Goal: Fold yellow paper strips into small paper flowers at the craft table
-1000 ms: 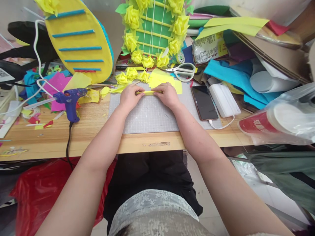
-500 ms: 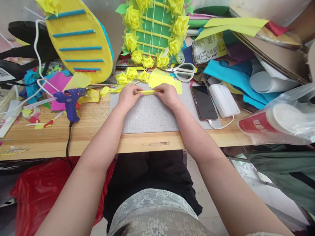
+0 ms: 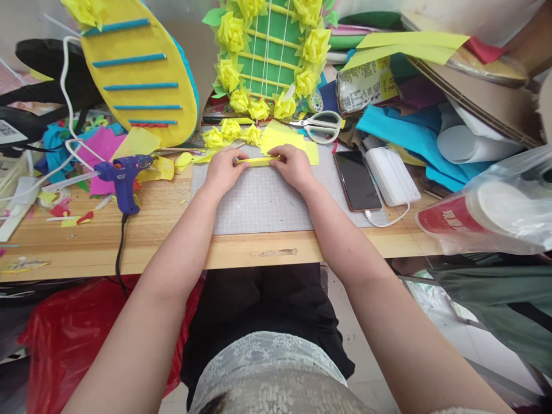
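Note:
A narrow folded strip of yellow paper (image 3: 259,162) lies level between my hands, just over the grey cutting mat (image 3: 263,201). My left hand (image 3: 225,170) pinches its left end between thumb and fingers. The right end is pinched by my right hand (image 3: 294,167). Behind the strip are loose sheets of yellow paper (image 3: 282,138) and several yellow paper flowers (image 3: 232,130). Farther back stands a green panel (image 3: 269,60) with white strings, bordered by yellow paper flowers.
Scissors (image 3: 319,125) lie behind my right hand. On the right are a phone (image 3: 357,180), a white power bank (image 3: 393,175) and a bagged cup (image 3: 468,215). A blue glue gun (image 3: 124,181) and a yellow oval panel (image 3: 142,75) stand on the left.
The yellow strip's face shows slightly wider between my fingers. Both hands stay in nearly the same place and keep their pinch.

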`<control>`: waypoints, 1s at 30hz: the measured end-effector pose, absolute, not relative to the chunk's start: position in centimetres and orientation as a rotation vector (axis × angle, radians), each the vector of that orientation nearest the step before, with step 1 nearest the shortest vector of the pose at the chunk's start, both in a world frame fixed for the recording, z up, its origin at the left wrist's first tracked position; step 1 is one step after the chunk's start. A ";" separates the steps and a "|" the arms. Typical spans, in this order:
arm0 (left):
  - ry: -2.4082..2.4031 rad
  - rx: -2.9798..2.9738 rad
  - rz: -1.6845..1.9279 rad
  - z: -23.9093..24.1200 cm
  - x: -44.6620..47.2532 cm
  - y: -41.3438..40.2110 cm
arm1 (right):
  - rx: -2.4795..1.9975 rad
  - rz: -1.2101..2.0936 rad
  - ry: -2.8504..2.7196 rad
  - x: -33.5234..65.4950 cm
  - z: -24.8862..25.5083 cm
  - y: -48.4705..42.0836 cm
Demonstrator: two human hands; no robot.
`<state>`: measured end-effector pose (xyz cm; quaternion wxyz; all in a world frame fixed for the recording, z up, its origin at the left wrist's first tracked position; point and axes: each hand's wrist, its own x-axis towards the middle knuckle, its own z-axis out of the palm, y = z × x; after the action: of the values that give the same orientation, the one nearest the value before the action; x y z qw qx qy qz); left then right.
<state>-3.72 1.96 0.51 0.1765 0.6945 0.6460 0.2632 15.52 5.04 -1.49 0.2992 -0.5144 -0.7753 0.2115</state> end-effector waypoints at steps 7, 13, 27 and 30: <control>1.853 1.976 0.705 0.6 -3.7 1.9 | -1.394 0.517 -2.077 15.5 -1.5 5.0; 1.976 1.950 0.659 1.1 -3.5 1.8 | -1.412 0.494 -2.071 15.5 -1.6 5.0; 1.871 2.061 0.743 0.6 -4.0 1.9 | -1.372 0.478 -2.084 15.5 -1.6 4.9; 1.870 2.069 0.745 0.1 -4.3 2.3 | -1.387 0.470 -2.081 15.4 -1.7 4.9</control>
<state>-4.26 2.27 0.14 0.1273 0.7109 0.6425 0.2561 15.43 4.90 -1.71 0.2940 -0.5210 -0.7816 0.1766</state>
